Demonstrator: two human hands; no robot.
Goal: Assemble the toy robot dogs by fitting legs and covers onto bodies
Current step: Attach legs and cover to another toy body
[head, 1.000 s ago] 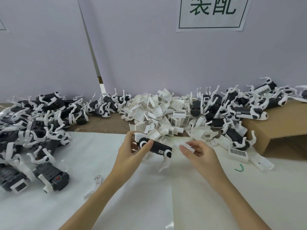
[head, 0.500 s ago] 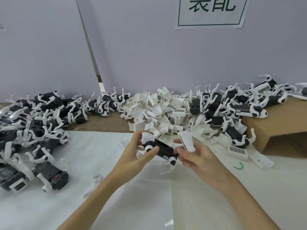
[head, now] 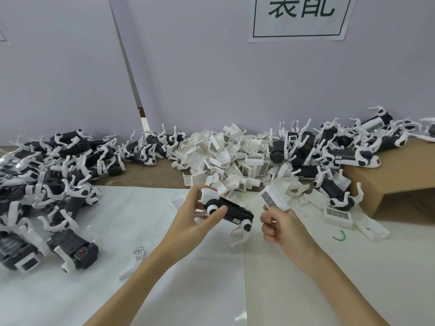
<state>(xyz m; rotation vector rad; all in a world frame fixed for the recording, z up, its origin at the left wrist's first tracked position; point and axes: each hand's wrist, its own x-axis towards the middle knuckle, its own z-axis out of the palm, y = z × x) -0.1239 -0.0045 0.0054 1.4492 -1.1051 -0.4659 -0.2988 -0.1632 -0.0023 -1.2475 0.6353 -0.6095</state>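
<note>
My left hand [head: 193, 217] grips a black toy dog body [head: 231, 209] by its white head end, holding it above the white table sheet [head: 122, 231]. White legs hang from the body's right end. My right hand [head: 281, 225] pinches a white cover [head: 274, 197] with a barcode label, held upright just right of the body and apart from it. A heap of white covers [head: 226, 158] lies behind my hands.
Dog bodies with legs are piled at the left [head: 47, 184] and at the back right [head: 341, 147], some on a brown cardboard box [head: 395, 175]. A loose white leg [head: 134, 262] and a green clip [head: 340, 236] lie on the sheet.
My right hand lifted the white cover and pulled it a little right, away from the body. My left hand has tilted the body, its right end now lower.
</note>
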